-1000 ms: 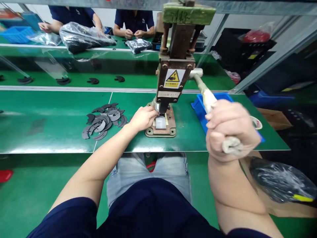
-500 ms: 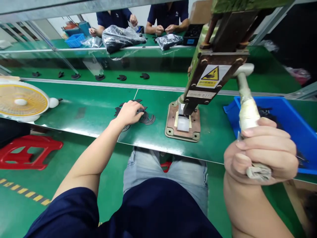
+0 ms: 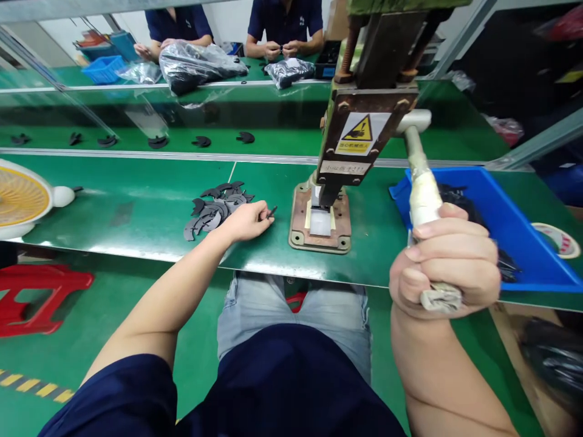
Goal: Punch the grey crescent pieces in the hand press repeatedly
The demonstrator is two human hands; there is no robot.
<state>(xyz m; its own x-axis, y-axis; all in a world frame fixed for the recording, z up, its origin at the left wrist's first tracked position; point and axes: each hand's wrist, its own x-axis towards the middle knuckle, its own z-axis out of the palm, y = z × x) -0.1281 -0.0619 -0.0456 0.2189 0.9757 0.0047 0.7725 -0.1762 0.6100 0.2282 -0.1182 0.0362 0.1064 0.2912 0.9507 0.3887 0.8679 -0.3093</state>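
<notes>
My left hand is closed in a pinch on a small black plastic part, held just right of a pile of curved black parts on the green bench. My right hand wraps round the taped lever of a hand press. The press head carries a yellow warning sticker. Beneath its ram, the base plate stands on the bench with a light-coloured block on it. My left hand is a short way left of this plate.
A blue bin with black parts stands at the right, a tape roll by its edge. A fan lies at the left. Several black parts line the strip behind. Two people work across the bench.
My left hand has come away from the pile to the right, with a black part now showing in its fingers. My right hand stays on the lever. The view has shifted right.
</notes>
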